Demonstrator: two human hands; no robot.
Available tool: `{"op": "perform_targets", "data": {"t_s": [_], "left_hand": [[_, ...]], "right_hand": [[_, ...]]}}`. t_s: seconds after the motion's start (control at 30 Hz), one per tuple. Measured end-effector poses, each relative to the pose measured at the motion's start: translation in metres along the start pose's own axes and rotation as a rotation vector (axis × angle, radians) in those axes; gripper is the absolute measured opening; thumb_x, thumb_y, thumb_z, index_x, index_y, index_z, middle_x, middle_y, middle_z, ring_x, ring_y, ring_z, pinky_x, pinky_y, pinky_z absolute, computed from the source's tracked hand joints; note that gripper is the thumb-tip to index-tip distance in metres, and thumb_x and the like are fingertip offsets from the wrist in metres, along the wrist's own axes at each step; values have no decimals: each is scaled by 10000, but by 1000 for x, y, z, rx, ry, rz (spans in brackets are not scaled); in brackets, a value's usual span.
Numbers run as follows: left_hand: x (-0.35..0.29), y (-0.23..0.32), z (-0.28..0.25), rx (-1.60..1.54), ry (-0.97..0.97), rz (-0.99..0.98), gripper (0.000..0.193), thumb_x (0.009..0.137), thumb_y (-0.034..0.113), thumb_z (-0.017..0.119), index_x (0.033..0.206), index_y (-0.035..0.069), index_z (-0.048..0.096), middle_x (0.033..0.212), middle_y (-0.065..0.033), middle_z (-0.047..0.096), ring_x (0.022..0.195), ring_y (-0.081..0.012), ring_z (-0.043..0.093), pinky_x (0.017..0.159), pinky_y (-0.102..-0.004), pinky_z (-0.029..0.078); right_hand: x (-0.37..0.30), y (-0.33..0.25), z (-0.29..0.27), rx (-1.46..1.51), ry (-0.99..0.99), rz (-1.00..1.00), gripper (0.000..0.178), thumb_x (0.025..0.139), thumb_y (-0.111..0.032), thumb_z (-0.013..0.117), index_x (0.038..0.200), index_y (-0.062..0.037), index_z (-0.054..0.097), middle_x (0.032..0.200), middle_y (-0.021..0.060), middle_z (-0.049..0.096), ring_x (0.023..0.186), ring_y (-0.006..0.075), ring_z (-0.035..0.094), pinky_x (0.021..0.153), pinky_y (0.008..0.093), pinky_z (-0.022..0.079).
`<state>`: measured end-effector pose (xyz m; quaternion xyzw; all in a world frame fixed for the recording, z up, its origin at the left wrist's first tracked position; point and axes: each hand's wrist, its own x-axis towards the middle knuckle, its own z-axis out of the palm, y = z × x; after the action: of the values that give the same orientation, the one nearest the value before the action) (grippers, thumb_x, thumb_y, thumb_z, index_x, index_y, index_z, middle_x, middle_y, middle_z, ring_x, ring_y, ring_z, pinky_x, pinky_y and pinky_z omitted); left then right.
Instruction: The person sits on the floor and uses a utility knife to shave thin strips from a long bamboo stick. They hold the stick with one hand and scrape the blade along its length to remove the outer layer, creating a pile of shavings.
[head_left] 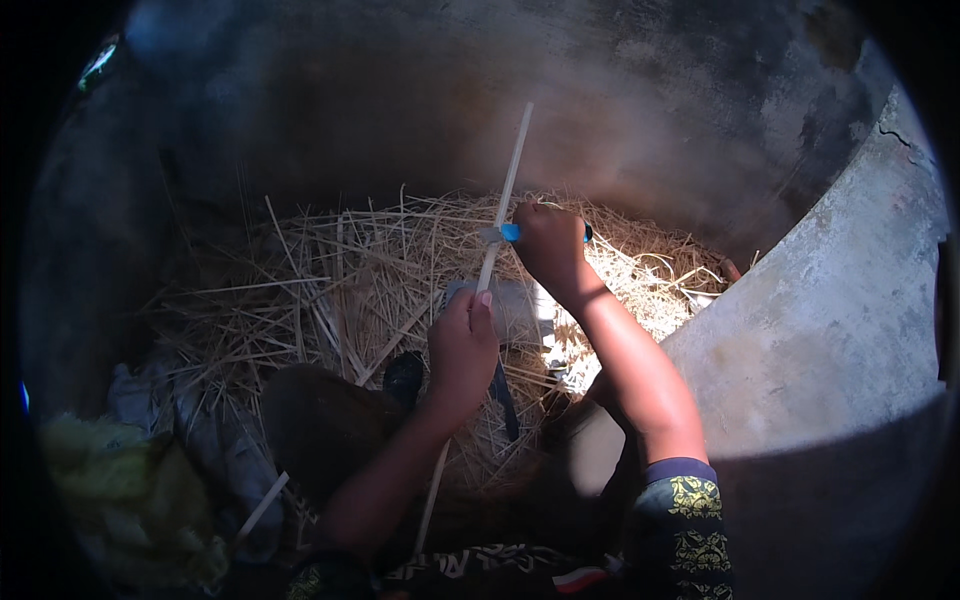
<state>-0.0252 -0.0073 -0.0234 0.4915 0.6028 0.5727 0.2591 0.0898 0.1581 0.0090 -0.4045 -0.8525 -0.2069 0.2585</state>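
Observation:
A long pale strip [512, 168], which looks like split bamboo, slants up and away through my left hand [465, 345]. My left fingers are closed round it, the thumb lying along the strip, and its lower end runs down toward my lap. In my closed right hand [550, 245] is a small knife [511, 232] with a blue and dark handle. Its short grey blade meets the strip a little above my left hand. The blade's edge is too small to make out.
Thin shavings and strips [370, 260] lie heaped before me. A curved grey wall [450, 120] rises behind them, and a sunlit concrete slab [800, 330] stands to the right. Yellowish cloth or sacking [120, 490] lies at the lower left, near another pale strip [263, 506].

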Motion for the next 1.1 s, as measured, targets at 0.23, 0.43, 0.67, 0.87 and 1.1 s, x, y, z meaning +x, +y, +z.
{"op": "perform_targets", "data": {"t_s": [0.23, 0.43, 0.67, 0.87, 1.1], "left_hand": [[3, 17, 4, -15, -87, -100, 263, 1009, 232, 496, 905, -3, 552, 694, -172, 572, 613, -287, 583, 612, -409, 447], [-20, -2, 24, -87, -147, 58, 235, 1013, 210, 487, 924, 5, 560, 660, -144, 549, 578, -243, 553, 580, -371, 426], [-8, 10, -4, -427, -389, -239, 217, 1017, 255, 507, 952, 63, 585, 679, 29, 471, 538, -34, 412, 488, -216, 343], [14, 17, -36, -949, -549, -657, 265, 1033, 336, 466, 951, 91, 529, 671, 31, 427, 480, -41, 353, 421, -205, 304], [25, 1, -42, -996, -514, -747, 311, 1047, 379, 427, 866, 128, 464, 636, 57, 387, 441, -55, 298, 372, -238, 228]], "right_hand": [[53, 29, 7, -78, -164, 541, 147, 843, -148, 604, 879, -56, 714, 882, 174, 724, 797, 338, 724, 685, 412, 582], [-5, 144, 9, 152, 196, 1252, 187, 799, -169, 631, 874, -46, 750, 894, 210, 718, 871, 375, 709, 775, 453, 572], [33, 78, -29, 111, 31, 756, 203, 832, -253, 567, 780, -120, 711, 806, 152, 708, 812, 375, 690, 747, 465, 549], [20, 31, -24, 103, 22, 254, 145, 824, -219, 621, 793, -89, 678, 747, 161, 672, 737, 372, 663, 670, 465, 522], [10, -6, -5, 134, 39, -40, 75, 738, -162, 683, 778, -101, 665, 716, 110, 668, 658, 291, 673, 601, 411, 531]]}}
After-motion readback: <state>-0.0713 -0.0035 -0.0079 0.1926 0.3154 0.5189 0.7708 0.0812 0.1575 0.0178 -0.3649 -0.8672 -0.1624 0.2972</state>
